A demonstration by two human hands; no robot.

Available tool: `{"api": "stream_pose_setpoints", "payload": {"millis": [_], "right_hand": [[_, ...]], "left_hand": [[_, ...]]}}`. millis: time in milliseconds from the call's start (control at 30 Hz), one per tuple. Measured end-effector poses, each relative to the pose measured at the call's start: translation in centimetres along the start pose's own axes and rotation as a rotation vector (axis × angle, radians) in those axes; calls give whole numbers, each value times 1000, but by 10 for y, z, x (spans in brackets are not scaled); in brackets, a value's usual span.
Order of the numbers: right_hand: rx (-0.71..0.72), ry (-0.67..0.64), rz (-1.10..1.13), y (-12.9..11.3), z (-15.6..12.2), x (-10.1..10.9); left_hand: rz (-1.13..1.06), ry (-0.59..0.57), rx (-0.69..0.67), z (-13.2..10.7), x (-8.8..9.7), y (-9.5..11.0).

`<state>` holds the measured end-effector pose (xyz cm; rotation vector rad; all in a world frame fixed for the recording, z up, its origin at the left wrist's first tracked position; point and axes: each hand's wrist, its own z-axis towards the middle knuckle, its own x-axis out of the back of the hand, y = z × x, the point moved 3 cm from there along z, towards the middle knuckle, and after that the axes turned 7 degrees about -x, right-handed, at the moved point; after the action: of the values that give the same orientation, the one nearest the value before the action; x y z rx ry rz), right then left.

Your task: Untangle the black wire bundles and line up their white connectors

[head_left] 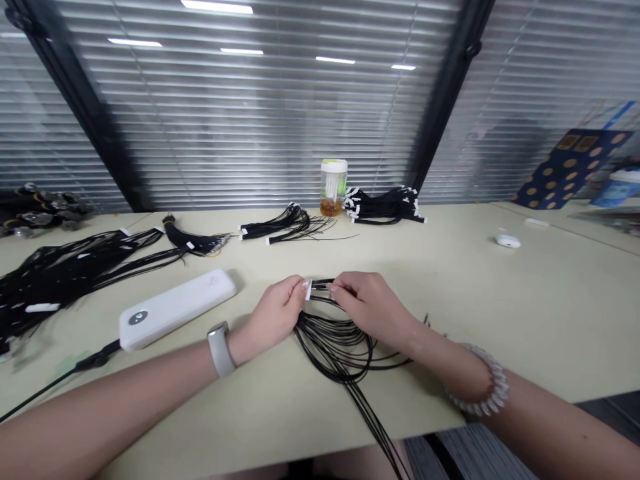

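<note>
My left hand [274, 313] and my right hand [370, 308] meet above the middle of the table, pinching a small white connector [309, 289] between them. The connector ends a bundle of thin black wires [335, 343], which loops down across the table and hangs over the near edge. Both hands touch the wires close to that white end. The fingers partly hide the connector and the wires nearest to it.
A white power bank [175, 310] with a cable lies left of my left hand. Several black wire harnesses [75, 273] with white tags lie along the table's left and back. A lidded jar [333, 188] and a small white device [508, 241] stand further off, before window blinds.
</note>
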<state>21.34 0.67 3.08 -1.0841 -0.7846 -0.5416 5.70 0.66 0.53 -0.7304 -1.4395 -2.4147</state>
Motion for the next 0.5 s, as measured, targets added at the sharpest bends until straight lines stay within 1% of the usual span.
{"api": "stream_pose_setpoints", "payload": {"millis": [267, 500], "right_hand": [[53, -72, 36, -2, -1, -4], [45, -37, 24, -2, 0, -5]], "left_hand": [[11, 0, 8, 1, 1, 1], [42, -24, -14, 0, 0, -1]]}}
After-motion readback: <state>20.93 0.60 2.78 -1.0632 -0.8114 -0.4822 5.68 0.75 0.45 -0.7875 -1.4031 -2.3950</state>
